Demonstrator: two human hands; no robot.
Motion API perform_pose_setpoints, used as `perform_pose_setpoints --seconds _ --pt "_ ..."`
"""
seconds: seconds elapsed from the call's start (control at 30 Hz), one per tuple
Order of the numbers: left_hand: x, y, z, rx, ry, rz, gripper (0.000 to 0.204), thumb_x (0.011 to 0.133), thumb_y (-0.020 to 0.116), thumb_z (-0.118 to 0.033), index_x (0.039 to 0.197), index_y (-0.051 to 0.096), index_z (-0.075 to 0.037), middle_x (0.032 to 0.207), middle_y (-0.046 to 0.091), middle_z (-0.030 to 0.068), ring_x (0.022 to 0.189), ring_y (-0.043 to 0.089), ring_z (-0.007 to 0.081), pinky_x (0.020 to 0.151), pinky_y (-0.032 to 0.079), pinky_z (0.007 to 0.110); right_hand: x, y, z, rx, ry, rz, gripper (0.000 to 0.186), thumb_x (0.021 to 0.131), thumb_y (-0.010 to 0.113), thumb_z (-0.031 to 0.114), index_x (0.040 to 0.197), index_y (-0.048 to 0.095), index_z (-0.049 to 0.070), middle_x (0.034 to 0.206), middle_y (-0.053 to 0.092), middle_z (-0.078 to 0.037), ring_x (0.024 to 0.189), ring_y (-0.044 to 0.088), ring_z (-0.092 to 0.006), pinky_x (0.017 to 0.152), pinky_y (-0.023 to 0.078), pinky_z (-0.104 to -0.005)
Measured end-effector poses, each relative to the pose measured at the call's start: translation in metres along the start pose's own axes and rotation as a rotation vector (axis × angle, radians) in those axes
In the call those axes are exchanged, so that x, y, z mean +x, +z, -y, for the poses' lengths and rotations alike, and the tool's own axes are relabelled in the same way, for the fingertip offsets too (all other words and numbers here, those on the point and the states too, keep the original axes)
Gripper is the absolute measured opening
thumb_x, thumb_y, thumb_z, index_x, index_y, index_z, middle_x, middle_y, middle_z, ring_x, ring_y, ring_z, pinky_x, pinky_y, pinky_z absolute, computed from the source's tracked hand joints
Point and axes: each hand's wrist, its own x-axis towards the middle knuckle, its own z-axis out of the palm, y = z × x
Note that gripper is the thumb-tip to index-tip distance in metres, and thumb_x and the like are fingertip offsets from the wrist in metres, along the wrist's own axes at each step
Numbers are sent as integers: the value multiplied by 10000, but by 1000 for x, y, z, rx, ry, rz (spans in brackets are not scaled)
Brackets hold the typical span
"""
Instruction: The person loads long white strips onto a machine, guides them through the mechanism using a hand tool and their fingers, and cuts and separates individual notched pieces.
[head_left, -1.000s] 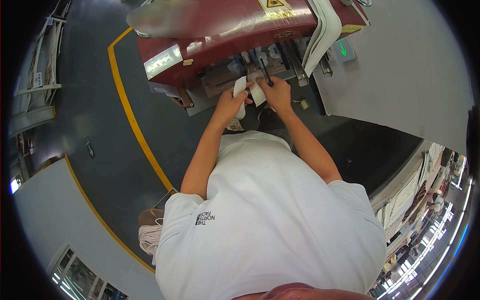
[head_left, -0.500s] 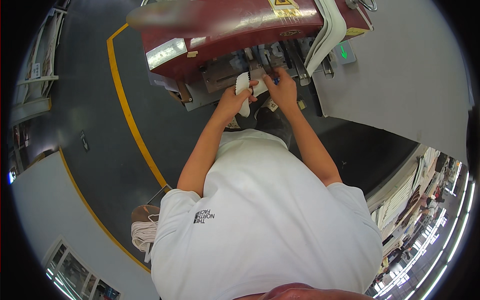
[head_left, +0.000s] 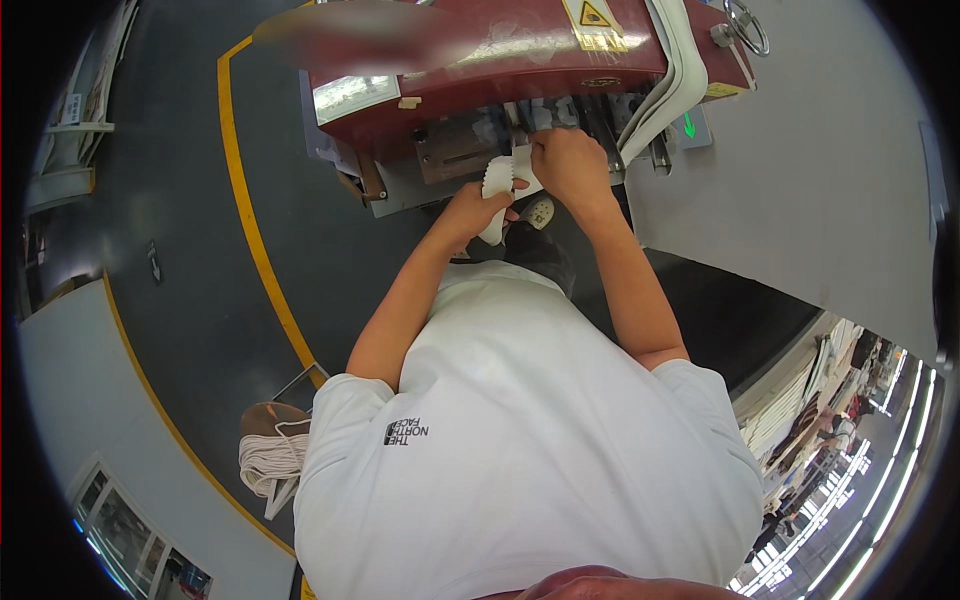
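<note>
In front of the red machine (head_left: 530,65), the left hand (head_left: 468,213) pinches a scalloped white strip (head_left: 496,180); nearer the machine, the right hand (head_left: 573,168) curls its fingers, their hold hidden.

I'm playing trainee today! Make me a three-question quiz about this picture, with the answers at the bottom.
1. Which hand holds the white wavy-edged piece?
A) left
B) right

2. True or false: the right hand rests on the coiled cord.

3. Fill in the colour: the long floor line at the picture's left is ____.

Key:
1. A, the left hand.
2. False; the right hand is by the red machine.
3. Yellow.
</note>
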Motion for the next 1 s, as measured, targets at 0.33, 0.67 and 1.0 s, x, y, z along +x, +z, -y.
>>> perform_pose_setpoints --seconds 0.33,0.67,1.0 --pt "5 -3 -9 -55 14 2 312 895 534 -161 1186 612 -79 981 577 49 815 619 160 700 502 282 12 19 2 110 91 -119 220 795 557 167 933 723 123 753 649 -193 725 639 -376 699 523 -444" --pt "4 -6 -6 -73 13 -18 334 864 512 -130 1177 611 -63 1042 613 85 811 633 157 669 487 281 2 -1 1 48 79 54 188 803 556 152 882 715 90 756 653 -197 722 649 -370 680 532 -436" --pt "7 -8 -10 -111 24 -2 307 900 542 -159 1183 602 -57 1036 587 63 819 622 156 674 511 283 1 22 -4 98 -2 -90 179 790 562 122 884 709 81 731 645 -196 724 645 -366 646 525 -445"
